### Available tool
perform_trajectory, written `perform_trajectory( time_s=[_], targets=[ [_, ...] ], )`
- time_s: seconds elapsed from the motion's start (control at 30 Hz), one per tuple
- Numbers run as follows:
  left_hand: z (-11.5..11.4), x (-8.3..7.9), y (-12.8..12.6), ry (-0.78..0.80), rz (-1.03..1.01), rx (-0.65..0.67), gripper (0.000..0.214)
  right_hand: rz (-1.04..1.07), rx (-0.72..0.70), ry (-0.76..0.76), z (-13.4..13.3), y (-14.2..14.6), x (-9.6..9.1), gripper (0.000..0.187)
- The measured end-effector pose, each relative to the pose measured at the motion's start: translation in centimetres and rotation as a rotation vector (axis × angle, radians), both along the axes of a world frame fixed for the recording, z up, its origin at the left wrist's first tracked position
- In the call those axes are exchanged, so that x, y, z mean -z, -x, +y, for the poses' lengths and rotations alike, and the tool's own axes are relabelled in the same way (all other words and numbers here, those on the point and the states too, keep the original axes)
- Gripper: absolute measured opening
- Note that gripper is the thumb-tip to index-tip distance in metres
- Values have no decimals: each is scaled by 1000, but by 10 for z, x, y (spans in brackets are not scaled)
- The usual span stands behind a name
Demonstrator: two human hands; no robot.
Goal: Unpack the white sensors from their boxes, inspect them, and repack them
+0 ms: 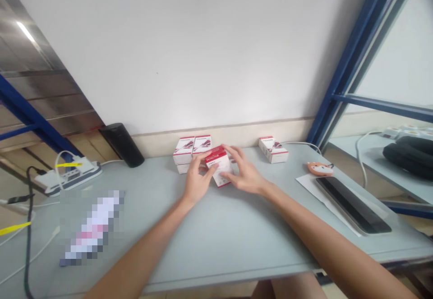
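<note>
Between my two hands is a small red and white detector box (219, 166), tilted, with its printed side facing me. My left hand (198, 177) grips its left side, thumb on the front face. My right hand (246, 172) holds the right side, its fingers curved over the upper edge and the thumb near the lower front. Just behind my left hand, similar white and red boxes (183, 151) are stacked side by side against the wall. Another such box (273, 149) lies apart, to the right of my right hand.
At the left are a black cylinder (123, 144), a white power strip (72, 175) with cables and a pixelated item (94, 227). On the right, a phone (353, 204) lies on white paper (309, 184) beside an orange animal-shaped object (320, 168). Blue metal posts (345, 60) frame the desk.
</note>
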State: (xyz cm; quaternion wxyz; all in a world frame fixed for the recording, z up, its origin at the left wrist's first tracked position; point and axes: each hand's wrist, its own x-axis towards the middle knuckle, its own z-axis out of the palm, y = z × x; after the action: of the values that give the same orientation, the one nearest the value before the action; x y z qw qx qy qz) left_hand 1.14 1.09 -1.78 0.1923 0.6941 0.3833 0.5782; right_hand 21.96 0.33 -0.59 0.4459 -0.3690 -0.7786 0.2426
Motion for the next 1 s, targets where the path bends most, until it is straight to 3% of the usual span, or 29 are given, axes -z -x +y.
perform_trajectory(
  time_s=[0.07, 0.17, 0.37, 0.43, 0.53, 0.6, 0.7, 0.8, 0.9, 1.0],
  targets=[
    [6, 2, 0, 51, -154, 22, 43, -38, -26, 146, 3, -1, 6, 91],
    [11, -1, -1, 65, -305, 40, 45, 3, 22, 212, 7, -5, 4, 84],
    [14, -17, 7, 130, -479, -52, 55, 149, 28, -31, -2, -3, -19, 58],
    [19, -21, 18, 92, -508, -167, 50, 227, 112, -124, -9, 5, -24, 45],
    [28, -22, 40, -91, -374, -465, 33, 398, 284, -171, -15, 19, -29, 35],
    [35, -19, 52, -57, -285, -549, 33, 415, 359, -235, -15, 28, -35, 32],
    [41, -8, 59, 166, -285, -456, 37, 197, 408, -490, -6, 45, -44, 26],
    [45, 3, 58, 237, -323, -400, 40, -103, 412, -713, 14, 75, -49, 20],
    [50, 10, 57, 232, -406, -387, 50, -397, 295, -808, 37, 110, -45, 20],
    [57, 14, 59, 210, -475, -340, 58, -512, 203, -822, 58, 142, -34, 20]
  ],
)
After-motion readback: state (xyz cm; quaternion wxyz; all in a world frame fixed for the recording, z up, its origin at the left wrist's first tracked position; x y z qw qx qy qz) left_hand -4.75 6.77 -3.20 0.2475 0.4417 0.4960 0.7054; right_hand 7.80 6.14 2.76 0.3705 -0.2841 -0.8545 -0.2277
